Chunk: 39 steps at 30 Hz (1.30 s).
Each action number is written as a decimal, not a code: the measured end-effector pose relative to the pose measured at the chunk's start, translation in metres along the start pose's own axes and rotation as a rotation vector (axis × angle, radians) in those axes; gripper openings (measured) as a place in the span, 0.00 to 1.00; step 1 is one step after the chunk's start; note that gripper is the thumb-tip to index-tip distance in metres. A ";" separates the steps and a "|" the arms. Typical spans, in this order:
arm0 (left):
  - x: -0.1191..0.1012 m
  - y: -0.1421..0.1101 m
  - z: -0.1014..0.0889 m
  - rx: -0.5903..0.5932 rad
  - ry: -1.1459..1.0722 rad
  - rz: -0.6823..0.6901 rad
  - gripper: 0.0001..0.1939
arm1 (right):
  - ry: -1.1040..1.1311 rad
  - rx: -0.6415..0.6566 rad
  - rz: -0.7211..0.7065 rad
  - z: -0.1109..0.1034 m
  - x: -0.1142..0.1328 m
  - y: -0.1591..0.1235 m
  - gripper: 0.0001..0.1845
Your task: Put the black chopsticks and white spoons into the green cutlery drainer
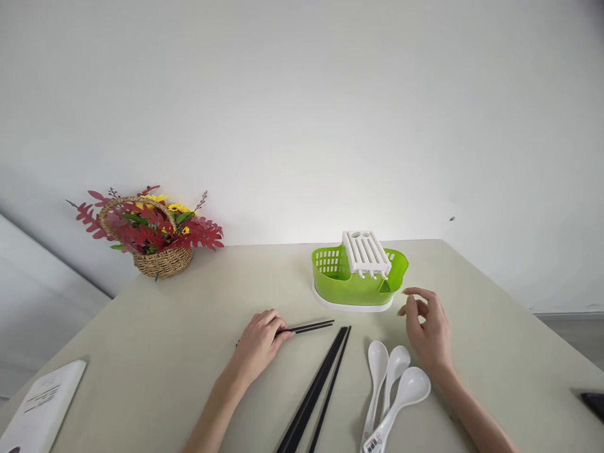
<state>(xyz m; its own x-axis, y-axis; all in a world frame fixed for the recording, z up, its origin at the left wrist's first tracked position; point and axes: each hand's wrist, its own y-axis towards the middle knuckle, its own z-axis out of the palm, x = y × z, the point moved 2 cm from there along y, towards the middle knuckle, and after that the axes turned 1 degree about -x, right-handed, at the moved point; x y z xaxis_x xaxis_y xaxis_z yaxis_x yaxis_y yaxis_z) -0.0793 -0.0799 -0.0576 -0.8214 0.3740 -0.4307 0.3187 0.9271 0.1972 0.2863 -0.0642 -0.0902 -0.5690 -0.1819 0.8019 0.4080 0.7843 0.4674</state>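
Note:
Two black chopsticks [314,326] are gripped in my left hand [262,338], low over the table, their ends pointing right. More black chopsticks [317,393] lie in a bundle just right of that hand, with one slightly apart. My right hand [428,327] holds nothing; its fingers are loosely curled and apart. It hovers between the green basket and three white spoons [397,384], which lie overlapping with their bowls away from me. The green plastic basket [350,290] stands on a white base, with a white slotted rack [367,250] with hooks across its top.
A wicker basket [165,262] of red leaves and yellow flowers stands at the back left. A white box [44,402] lies at the left table edge. A dark object [593,401] sits at the right edge. A wall [302,126] rises behind the table.

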 end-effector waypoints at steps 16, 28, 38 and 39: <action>-0.038 -0.003 -0.015 -0.333 -1.169 -0.290 0.24 | 0.157 0.221 -0.004 0.000 0.009 -0.003 0.10; -0.041 0.007 0.018 -0.334 -1.711 -0.477 0.24 | 0.632 0.706 0.111 0.008 0.046 -0.016 0.17; -0.051 -0.001 0.032 -0.111 -1.559 -0.414 0.23 | 0.642 0.698 0.108 0.001 0.057 -0.014 0.17; -0.053 -0.001 0.033 -0.080 -1.571 -0.388 0.22 | 0.637 0.713 0.096 0.001 0.059 -0.016 0.17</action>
<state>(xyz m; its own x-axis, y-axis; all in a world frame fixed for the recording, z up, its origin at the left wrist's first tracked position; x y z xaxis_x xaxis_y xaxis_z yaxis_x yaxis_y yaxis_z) -0.0202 -0.1003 -0.0644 0.4425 -0.1688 -0.8807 0.1532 0.9819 -0.1112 0.2458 -0.0863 -0.0510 0.0250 -0.2214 0.9749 -0.2167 0.9508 0.2215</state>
